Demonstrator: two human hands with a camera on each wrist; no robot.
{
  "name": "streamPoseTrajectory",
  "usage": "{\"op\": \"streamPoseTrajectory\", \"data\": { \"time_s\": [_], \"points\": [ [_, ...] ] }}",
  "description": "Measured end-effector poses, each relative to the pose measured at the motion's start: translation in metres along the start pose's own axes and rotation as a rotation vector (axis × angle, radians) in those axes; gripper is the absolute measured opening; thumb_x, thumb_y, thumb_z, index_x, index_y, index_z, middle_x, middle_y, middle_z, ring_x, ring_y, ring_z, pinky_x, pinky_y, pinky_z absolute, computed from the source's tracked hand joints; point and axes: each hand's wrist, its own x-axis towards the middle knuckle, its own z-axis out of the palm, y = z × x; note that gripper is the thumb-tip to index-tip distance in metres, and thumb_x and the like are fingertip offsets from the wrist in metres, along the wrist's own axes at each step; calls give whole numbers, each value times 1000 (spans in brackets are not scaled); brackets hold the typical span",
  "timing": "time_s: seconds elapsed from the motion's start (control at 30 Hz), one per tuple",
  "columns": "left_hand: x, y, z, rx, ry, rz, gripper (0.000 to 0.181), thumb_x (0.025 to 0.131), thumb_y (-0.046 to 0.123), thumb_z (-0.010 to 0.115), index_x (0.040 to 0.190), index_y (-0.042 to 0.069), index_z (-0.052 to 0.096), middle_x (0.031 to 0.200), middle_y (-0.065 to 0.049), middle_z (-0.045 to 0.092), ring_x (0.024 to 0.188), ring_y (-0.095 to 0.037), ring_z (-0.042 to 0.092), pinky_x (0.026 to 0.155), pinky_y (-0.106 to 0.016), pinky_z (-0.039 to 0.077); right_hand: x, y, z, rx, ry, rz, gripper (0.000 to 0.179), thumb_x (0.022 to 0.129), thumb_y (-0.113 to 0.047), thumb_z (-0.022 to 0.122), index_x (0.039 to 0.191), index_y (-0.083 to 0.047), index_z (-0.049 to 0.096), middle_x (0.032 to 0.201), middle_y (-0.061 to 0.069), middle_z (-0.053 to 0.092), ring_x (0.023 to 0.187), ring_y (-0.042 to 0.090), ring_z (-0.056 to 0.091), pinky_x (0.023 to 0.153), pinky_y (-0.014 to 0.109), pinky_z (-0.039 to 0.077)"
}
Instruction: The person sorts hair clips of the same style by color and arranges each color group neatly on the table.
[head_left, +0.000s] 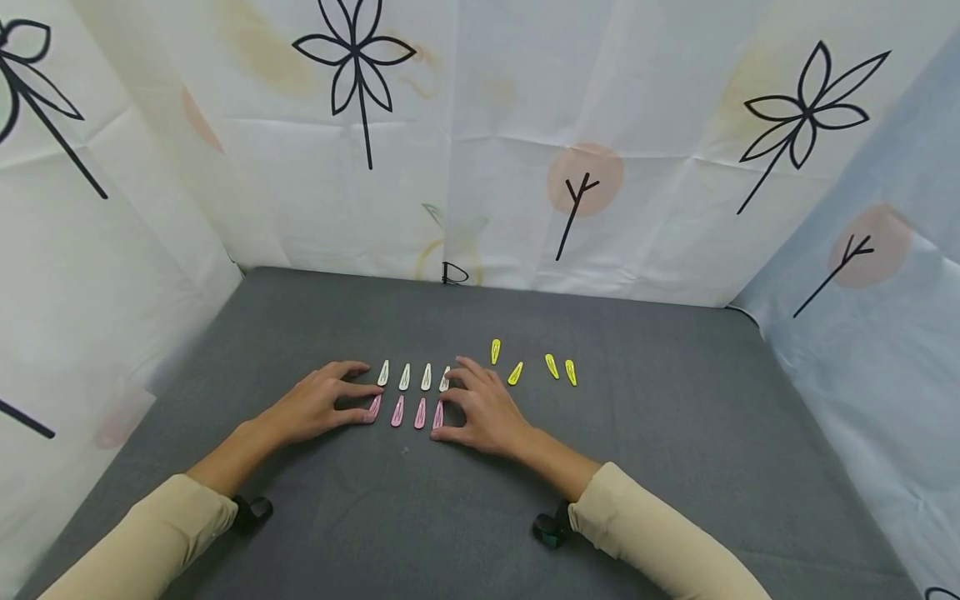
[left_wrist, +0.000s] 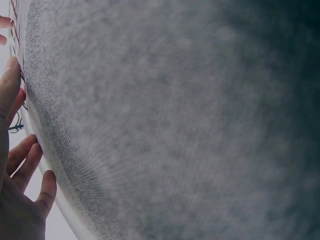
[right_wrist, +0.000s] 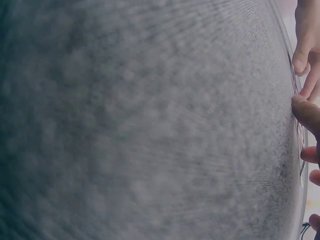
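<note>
In the head view, several pink snap hair clips lie in a row across the grey tabletop. A matching row of white hair clips lies just behind them. My left hand has thumb and index finger at the two ends of the leftmost pink hair clip, pinching it lengthwise. The rightmost pink hair clip sits between the thumb and index finger of my right hand, whose other fingers partly cover the last white clip. Both wrist views show mostly tabletop, with fingers at the edge.
Several yellow hair clips lie loosely at differing angles behind and right of the right hand. The grey table is bordered at the back and sides by white cloth printed with flowers. A dark strap hangs under the right wrist.
</note>
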Motion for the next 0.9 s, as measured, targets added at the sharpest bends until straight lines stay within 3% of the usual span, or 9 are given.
{"op": "streamPoseTrajectory", "data": {
  "time_s": [0.67,0.9],
  "points": [
    [1,1,0,3,-7,-2,53,88,50,71,133,21,67,142,-16,52,130,-39,46,101,-64,36,-1,-1,-2,2,-8,-14,56,81,-55,77,117,-12,73,136,9,57,142,28,35,108,48,35],
    [-1,2,-1,-6,17,19,51,88,48,73,130,20,69,140,-17,52,128,-38,48,100,-63,37,-1,-1,-3,-27,-6,-11,57,80,-57,77,116,-13,74,134,8,58,142,28,36,107,48,36]
  ]
}}
